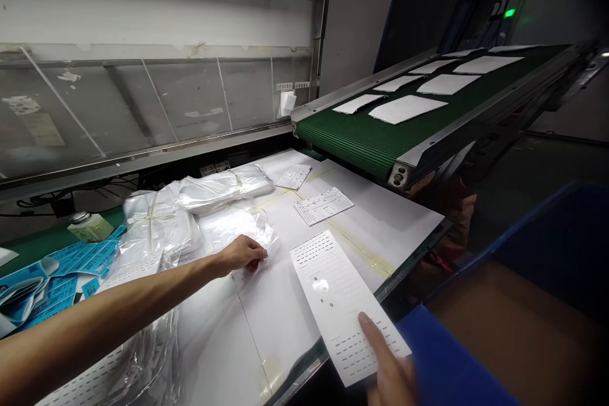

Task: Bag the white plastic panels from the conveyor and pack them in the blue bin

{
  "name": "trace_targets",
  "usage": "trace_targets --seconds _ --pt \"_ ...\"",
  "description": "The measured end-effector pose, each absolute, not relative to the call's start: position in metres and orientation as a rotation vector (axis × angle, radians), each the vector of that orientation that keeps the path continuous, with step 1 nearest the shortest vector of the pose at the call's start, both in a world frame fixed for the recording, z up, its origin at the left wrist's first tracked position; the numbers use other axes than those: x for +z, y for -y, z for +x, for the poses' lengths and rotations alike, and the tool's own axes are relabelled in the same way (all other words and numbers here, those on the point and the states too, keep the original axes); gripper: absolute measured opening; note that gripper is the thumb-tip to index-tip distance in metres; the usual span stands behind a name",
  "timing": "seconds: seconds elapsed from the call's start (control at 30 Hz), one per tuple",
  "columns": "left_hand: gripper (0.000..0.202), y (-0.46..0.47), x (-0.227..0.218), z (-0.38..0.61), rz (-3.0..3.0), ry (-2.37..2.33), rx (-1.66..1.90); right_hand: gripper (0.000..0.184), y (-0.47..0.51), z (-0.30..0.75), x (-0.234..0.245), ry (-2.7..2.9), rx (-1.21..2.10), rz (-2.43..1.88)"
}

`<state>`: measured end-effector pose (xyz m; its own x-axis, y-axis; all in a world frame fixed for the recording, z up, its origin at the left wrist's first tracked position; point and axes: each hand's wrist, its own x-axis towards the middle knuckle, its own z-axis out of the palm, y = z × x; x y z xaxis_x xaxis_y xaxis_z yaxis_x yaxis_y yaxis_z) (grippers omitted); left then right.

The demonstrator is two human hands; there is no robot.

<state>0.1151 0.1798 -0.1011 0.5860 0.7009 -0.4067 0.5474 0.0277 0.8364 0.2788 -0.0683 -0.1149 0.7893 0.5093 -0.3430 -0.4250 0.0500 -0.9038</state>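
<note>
From my remote seat, I see the left hand (242,254) closed on a crumpled clear plastic bag (245,225) on a white work table (399,222). The right hand (390,374) grips the edge of a long white perforated sheet (340,304), beside a green belt conveyor (361,139) carrying white sheets.

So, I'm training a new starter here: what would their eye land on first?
Most striking is the green belt conveyor at upper right, carrying rows of white sheets. Nearer, the right hand grips a perforated white sheet, while the left hand rests on clear plastic bags on the white table.
</note>
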Motion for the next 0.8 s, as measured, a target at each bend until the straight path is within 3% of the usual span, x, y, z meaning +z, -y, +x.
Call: trace_targets --seconds 0.1,0.2,0.33,0.43,0.8 --pt "0.028 -0.186 -0.099 0.111 1.556 -1.002 0.157 0.067 0.059 0.274 -0.121 -0.114 0.870 -1.208" --pt "0.017 -0.191 -0.098 0.109 1.513 -0.974 0.153 0.071 0.042 0.261 -0.123 -0.034 0.941 -1.084" --pt "0.007 -0.194 -0.102 0.107 1.500 -0.981 0.138 0.059 0.028 0.251 -0.119 0.198 1.033 -1.143" --pt "0.011 -0.196 -0.104 0.105 1.488 -0.992 0.127 0.052 0.028 0.255 -0.116 0.360 0.963 -1.262" --pt "0.030 -0.212 -0.076 0.103 1.540 -0.969 0.219 0.055 0.037 0.267 -0.113 0.399 0.849 -1.518"
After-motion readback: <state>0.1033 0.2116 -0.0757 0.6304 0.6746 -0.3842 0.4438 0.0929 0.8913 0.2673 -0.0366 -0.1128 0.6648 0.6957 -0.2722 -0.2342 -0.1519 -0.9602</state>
